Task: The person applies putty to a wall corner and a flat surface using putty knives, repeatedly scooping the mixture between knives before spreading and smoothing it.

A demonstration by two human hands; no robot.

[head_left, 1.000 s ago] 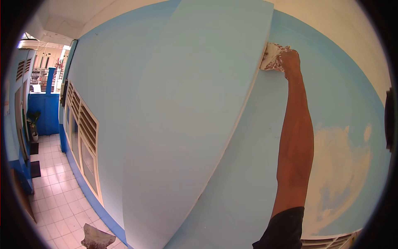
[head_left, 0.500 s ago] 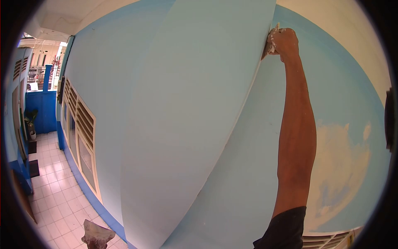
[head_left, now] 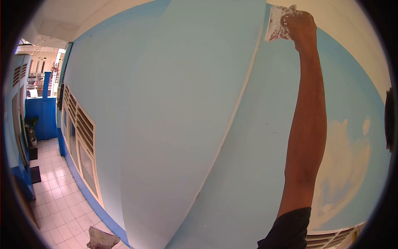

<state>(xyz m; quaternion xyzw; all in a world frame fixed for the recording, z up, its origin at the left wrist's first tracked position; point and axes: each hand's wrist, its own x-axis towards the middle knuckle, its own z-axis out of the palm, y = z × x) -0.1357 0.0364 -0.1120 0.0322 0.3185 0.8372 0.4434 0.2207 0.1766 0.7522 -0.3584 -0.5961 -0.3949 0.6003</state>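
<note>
At the far left of the frame a white tiled floor (head_left: pixel 54 195) runs back along a corridor to a dark blue gate (head_left: pixel 41 118), with a potted plant (head_left: pixel 31 126) standing beside it. Just right of that, a row of cream-framed louvred windows (head_left: pixel 83 141) sits in the light blue wall, above a darker blue base strip.

At the lower left edge of the frame, a putty-stained flat tool (head_left: pixel 101 240) pokes into view. What holds it is out of sight, and the left hand does not show.

The middle of the frame is filled by 1 broad pale blue pillar face (head_left: pixel 186 124), whose whitish corner edge (head_left: pixel 232 120) slants from the lower middle up to the top right.

At the top of that edge, in the upper right of the frame, a scraper (head_left: pixel 275 23) smeared with white and reddish filler lies flat against the wall, just beside the corner. The right hand (head_left: pixel 299 23) has its fingers curled tight around the scraper's handle end, with the bare arm stretched straight up from a black sleeve (head_left: pixel 288 230) at the bottom.

Right of the arm, a large pale filler patch (head_left: pixel 344 166) covers the blue wall, and a cream vent (head_left: pixel 331 238) shows at the lower right edge.
</note>
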